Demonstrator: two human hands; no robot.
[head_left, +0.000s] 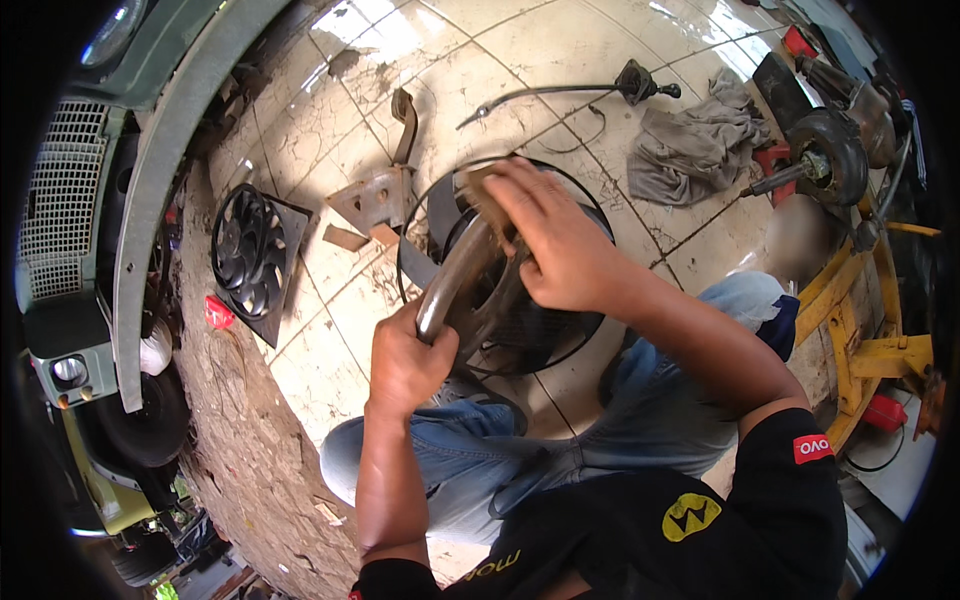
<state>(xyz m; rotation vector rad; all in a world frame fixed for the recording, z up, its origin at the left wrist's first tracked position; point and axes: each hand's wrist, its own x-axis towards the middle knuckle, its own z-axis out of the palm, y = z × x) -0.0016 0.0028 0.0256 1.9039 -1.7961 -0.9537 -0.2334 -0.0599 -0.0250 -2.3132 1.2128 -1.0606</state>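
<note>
My left hand is closed around the near end of a curved, worn metal bar, its thumb along the side. The bar rises away from me over a round black fan shroud on the floor. At the bar's far end, my right hand is closed over a brown, rough-edged piece, pressed against the metal. Blur and my fingers hide whether that piece is separate from the bar. More dark metal hangs below the bar, between my hands.
Left of the shroud lie a pedal with its bracket and a black fan. A lever with cable and a grey rag lie beyond. A yellow metal frame stands right; a vehicle bumper is left.
</note>
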